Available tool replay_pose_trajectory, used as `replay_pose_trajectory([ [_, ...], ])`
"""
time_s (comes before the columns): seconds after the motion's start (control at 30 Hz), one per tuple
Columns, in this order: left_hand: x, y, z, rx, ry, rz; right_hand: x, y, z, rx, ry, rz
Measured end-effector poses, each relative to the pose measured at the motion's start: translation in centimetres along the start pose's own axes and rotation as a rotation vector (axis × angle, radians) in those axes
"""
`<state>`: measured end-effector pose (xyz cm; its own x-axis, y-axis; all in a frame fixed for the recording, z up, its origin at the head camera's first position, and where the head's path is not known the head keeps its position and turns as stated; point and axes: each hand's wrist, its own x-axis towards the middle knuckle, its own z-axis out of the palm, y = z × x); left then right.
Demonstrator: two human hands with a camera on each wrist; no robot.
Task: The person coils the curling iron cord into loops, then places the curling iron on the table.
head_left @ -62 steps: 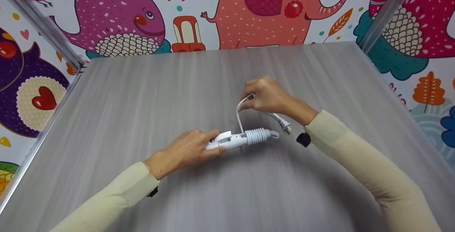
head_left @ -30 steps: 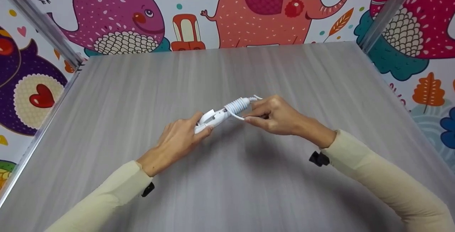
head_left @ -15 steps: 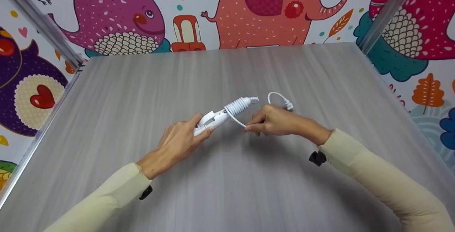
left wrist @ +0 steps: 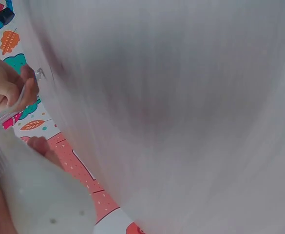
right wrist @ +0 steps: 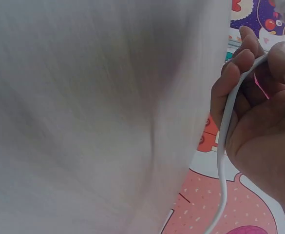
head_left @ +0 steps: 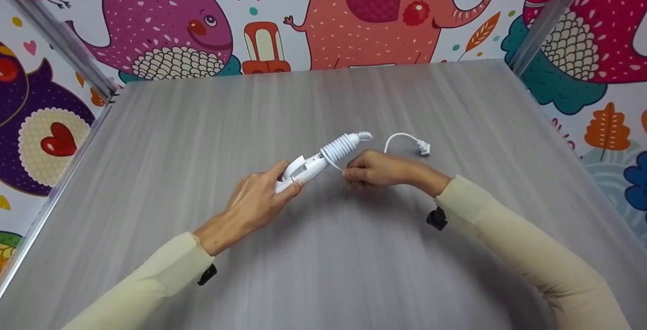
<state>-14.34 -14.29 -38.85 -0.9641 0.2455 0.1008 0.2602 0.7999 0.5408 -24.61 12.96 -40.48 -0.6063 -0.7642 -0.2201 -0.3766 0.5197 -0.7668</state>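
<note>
My left hand (head_left: 255, 201) holds a white corded hand appliance with a lever, which looks like a curling iron (head_left: 309, 168), tilted up to the right above the table. Its far part is hidden in the palm. White cord (head_left: 337, 149) is wound in several tight turns round its handle. Just right of these turns, my right hand (head_left: 376, 168) pinches the running cord between thumb and fingers. In the right wrist view the loose cord (right wrist: 222, 161) crosses the curled fingers and hangs down. Beyond that hand the cord's tail ends in a plug (head_left: 424, 148).
A grey wood-grain table (head_left: 212, 133) lies under both hands. Printed cartoon panels (head_left: 374, 16) stand behind it and at the sides, with metal posts (head_left: 551, 21) at the back corners. A black wrist camera (head_left: 437, 218) hangs at the right cuff.
The curling iron has swung from nearly level to tilted up. My right hand has carried the cord from behind the handle to its near side, then slightly left. The plug has moved right.
</note>
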Motion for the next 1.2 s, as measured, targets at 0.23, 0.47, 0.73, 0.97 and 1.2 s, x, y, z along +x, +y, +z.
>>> replay_pose_trajectory([
  [0.23,-0.4,0.0,0.0,-0.005,-0.043,0.034,1.1,0.5,0.2,-0.027,-0.053,0.04],
  [0.47,-0.4,0.0,-0.1,0.001,-0.097,0.079,1.6,1.1,-1.1,-0.119,0.008,-0.24],
  [0.73,-0.2,0.1,-0.4,0.009,-0.201,0.159,1.9,0.2,-2.5,-0.059,-0.028,-0.19],
  [0.97,-0.3,0.2,-0.1,0.05,-0.275,0.226,1.9,-0.4,-2.5,-0.044,0.017,-0.163],
  [1.2,0.0,0.3,0.3,0.125,-0.235,0.28,1.5,-1.8,-2.7,-0.09,0.072,-0.191],
])
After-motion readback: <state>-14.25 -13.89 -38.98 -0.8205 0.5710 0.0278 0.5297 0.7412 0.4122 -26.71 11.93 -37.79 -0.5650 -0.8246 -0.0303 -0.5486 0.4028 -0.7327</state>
